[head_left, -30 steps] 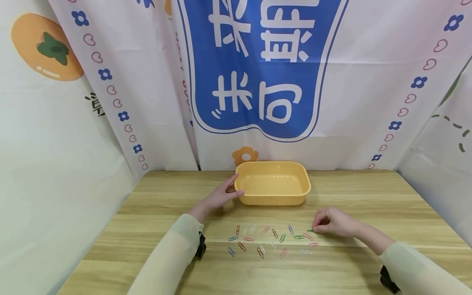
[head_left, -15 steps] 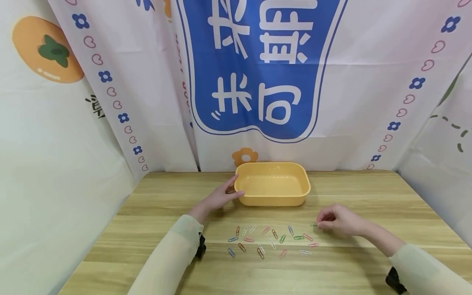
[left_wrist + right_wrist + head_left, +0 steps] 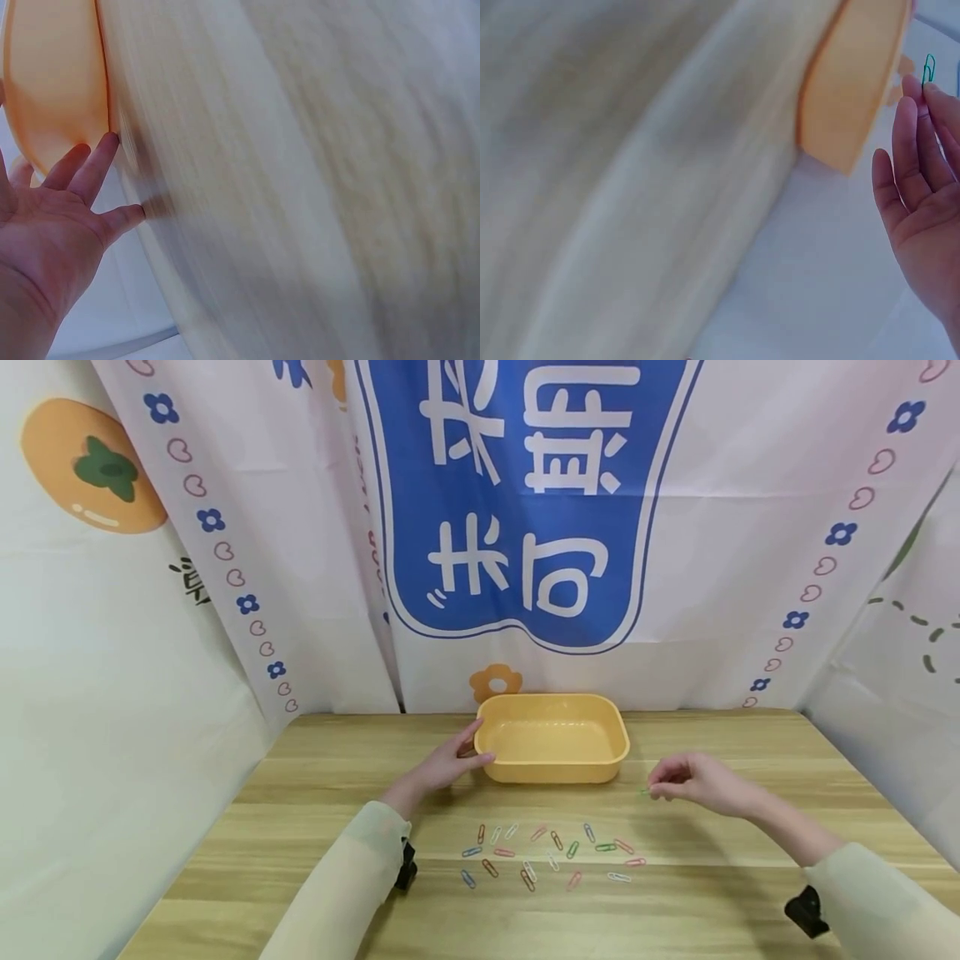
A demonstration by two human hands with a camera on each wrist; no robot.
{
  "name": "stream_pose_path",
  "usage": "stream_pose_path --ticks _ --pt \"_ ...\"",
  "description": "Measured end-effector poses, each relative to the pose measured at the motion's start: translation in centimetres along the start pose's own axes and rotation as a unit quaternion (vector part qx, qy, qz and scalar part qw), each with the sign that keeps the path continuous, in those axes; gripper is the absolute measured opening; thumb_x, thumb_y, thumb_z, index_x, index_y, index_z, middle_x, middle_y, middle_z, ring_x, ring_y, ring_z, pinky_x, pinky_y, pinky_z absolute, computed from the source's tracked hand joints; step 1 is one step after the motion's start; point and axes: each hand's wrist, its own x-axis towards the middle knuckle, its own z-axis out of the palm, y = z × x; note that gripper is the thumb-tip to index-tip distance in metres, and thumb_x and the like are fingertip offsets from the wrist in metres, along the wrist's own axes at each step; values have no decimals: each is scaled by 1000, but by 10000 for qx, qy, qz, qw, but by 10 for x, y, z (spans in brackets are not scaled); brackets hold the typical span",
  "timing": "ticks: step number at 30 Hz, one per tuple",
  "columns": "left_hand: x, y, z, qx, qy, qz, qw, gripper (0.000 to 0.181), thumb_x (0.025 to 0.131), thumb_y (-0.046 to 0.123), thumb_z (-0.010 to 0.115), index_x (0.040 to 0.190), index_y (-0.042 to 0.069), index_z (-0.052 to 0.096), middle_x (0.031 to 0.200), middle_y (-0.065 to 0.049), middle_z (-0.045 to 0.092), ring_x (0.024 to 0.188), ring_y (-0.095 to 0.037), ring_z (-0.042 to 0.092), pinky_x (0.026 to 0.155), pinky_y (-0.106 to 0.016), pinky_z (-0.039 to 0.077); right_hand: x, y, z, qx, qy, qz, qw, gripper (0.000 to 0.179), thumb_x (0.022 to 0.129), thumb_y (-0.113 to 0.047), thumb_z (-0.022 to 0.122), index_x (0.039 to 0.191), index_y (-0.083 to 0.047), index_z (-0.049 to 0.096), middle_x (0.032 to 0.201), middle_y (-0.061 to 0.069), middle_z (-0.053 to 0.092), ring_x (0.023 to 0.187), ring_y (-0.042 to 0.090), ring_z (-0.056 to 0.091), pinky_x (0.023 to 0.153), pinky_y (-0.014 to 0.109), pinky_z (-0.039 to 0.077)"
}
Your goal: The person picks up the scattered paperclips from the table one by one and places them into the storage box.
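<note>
You have a wooden table (image 3: 750, 752) in front of you, its grain running side to side. Behind it hangs a white printed curtain (image 3: 712, 568) with a big blue panel (image 3: 525, 502) bearing white characters, strings of pink hearts and blue flowers, an orange flower (image 3: 495, 683), and an orange persimmon (image 3: 90, 468) at upper left.

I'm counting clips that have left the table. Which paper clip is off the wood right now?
Only the green paper clip, pinched in the right hand beside the yellow tray. The other clips lie scattered on the table.
</note>
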Motion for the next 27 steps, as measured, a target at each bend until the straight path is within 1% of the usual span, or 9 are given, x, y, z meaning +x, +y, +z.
stream_pose_path --ticks 5,12,15,17,19,22,24,26,27 --pt "-1 0 -1 -29 22 55 10000 80 93 37 66 157 24 20 153 -16 32 139 -32 33 111 -52 26 11 -14 -12 -110 193 -114 9997 9 91 -5 66 92 4 69 84 8 70 73 12 63 65 27 55" --pt "-2 1 -4 9 2 1 10000 80 93 39 66 156 28 20 153 -15 34 139 -31 33 111 -53 25 37 -33 -24 -549 420 -28 9976 12 91 -10 69 94 1 72 83 1 70 73 17 63 63 28 54" --pt "-2 0 -6 -33 -18 50 10000 79 93 38 66 157 27 20 153 -16 34 139 -32 33 111 -53 25 51 -38 -26 -585 489 -26 9971 13 92 -11 68 95 1 73 86 4 71 75 17 64 65 27 54" --pt "-2 0 -7 -45 -24 45 10000 79 93 38 66 157 27 20 153 -16 33 139 -32 32 111 -53 25 61 -41 -26 -570 509 7 9971 13 92 -11 68 95 1 72 87 7 72 78 22 66 67 27 54" --pt "-3 0 -7 -73 -38 41 10000 79 93 38 66 157 26 20 154 -16 32 139 -33 31 111 -54 25 71 -42 -26 -551 508 96 9971 14 92 -11 68 96 1 72 88 10 72 80 27 66 70 29 54" --pt "-3 0 -5 -82 -76 42 9999 79 94 37 65 157 26 19 154 -16 30 140 -33 31 110 -55 25 88 -43 -23 -511 456 231 9974 14 92 -12 67 97 1 72 89 11 72 84 35 65 74 37 55" --pt "-3 1 -4 -71 -100 62 9999 79 94 37 65 157 25 19 155 -16 29 140 -33 31 111 -54 24 99 -42 -20 -446 421 333 9976 15 93 -12 67 98 1 71 91 13 71 85 37 64 77 43 54" --pt "-2 0 -3 -82 -138 116 9998 80 94 36 65 157 24 18 155 -16 29 139 -32 32 111 -53 25 110 -41 -16 -391 392 374 9978 16 93 -12 67 99 1 71 91 13 71 86 36 64 79 46 53" --pt "-1 0 -2 -105 -156 155 9997 80 94 36 65 157 23 18 155 -16 30 139 -31 33 111 -51 26 115 -40 -14 -358 384 387 9979 16 93 -12 66 99 1 71 92 14 71 85 35 64 79 46 53"
